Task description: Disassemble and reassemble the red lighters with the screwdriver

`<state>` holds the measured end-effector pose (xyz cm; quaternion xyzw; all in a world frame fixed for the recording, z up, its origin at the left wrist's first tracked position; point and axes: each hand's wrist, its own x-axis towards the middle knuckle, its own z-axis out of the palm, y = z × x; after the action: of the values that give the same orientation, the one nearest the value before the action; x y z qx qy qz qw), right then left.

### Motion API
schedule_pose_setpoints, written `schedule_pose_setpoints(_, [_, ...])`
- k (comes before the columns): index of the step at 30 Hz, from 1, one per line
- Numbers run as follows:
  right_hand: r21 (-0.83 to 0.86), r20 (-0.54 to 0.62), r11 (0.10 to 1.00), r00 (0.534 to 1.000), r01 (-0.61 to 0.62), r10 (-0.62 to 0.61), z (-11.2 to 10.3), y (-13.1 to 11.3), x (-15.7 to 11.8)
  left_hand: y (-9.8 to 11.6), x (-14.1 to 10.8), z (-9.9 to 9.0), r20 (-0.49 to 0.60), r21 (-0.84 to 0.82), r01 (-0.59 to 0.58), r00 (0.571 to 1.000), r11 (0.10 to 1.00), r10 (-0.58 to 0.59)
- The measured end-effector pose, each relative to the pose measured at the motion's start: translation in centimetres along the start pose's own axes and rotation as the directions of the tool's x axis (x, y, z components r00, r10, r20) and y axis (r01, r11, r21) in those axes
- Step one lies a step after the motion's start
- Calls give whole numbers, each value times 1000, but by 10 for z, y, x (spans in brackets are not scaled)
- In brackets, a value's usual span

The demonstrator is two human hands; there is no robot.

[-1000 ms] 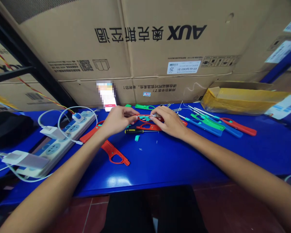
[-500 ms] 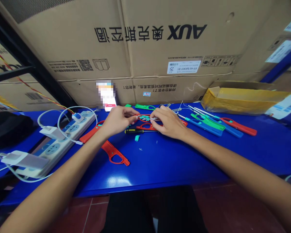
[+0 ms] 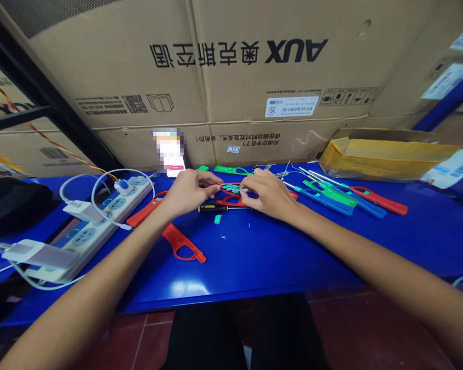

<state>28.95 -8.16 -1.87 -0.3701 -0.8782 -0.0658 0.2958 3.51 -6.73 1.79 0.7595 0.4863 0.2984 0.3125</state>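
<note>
Between my hands is a red plastic shell [image 3: 231,184] with small teal parts inside it. My left hand [image 3: 191,192] pinches its left end. Closed at the shell's right end is my right hand [image 3: 270,192], its fingertips on small pale parts too tiny to name. Just below lies another red shell piece [image 3: 233,200], partly behind my right hand. A black and yellow screwdriver [image 3: 214,208] rests under it, and a small teal piece [image 3: 218,219] lies nearer to me. One more red shell [image 3: 183,244] is on the blue table by my left forearm.
Blue, green and red long-necked lighters [image 3: 343,198] lie to the right. A white power strip [image 3: 96,226] with plugs and cables is at the left. A phone [image 3: 170,154] leans on the big carton [image 3: 235,92]; a yellow-taped box [image 3: 389,156] stands at the back right.
My right fingertips have shifted very slightly at the red shell. My left hand keeps its grip, and the view has moved a tiny bit.
</note>
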Motion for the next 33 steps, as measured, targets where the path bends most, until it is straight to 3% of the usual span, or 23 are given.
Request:
schedule_pose_setpoints(6, [-121,-32,993,999,-11,7,0,-2,-2,0,0,1,3,-9,-8,1000,1000,8])
schedule_pose_setpoints(16, [-168,18,986,1000,-17,20,-1,-7,-1,1,-1,2,8,3,-28,1000,1000,28])
schedule_pose_setpoints(33, [-111,115,994,993,-4,17,-8,-8,0,2,-1,1,-1,15,-8,1000,1000,8])
